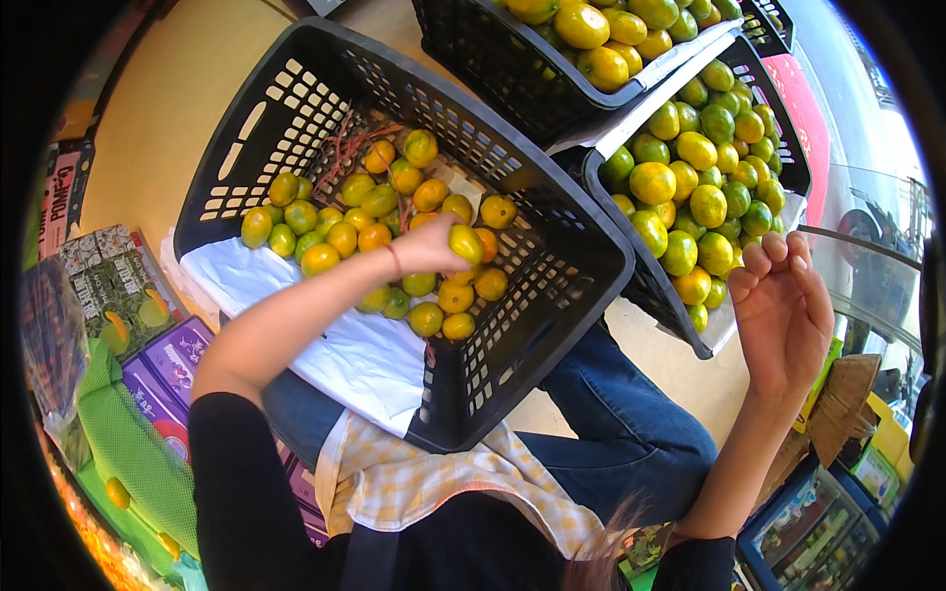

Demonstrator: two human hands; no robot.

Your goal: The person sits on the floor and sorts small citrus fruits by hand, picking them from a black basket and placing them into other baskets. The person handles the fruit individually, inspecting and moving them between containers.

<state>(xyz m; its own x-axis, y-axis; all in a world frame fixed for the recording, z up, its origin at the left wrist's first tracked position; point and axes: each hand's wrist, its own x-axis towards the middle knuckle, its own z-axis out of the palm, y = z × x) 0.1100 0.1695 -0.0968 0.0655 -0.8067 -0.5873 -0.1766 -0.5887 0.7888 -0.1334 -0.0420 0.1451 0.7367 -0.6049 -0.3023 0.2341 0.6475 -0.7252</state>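
My left hand [432,247] reaches into a black plastic crate [510,369] and grips a yellow-green mandarin [465,244]. More mandarins [341,239], mixed green, yellow and orange, lie loose on the crate floor around it. White paper [355,362] covers the near side of this crate and hangs over its rim. My right hand [783,318] is raised at the right, palm showing and fingers loosely curled, with nothing in it. Just left of it, a second black crate [635,240] is heaped with mandarins [695,185].
A third black crate [488,74] of larger-looking citrus fruit [584,29] stands at the top. Pink string [344,151] lies in the near crate. Printed cartons [118,281], purple boxes [166,369] and green mesh [129,421] sit at left. A glass-front cabinet [809,532] is at lower right.
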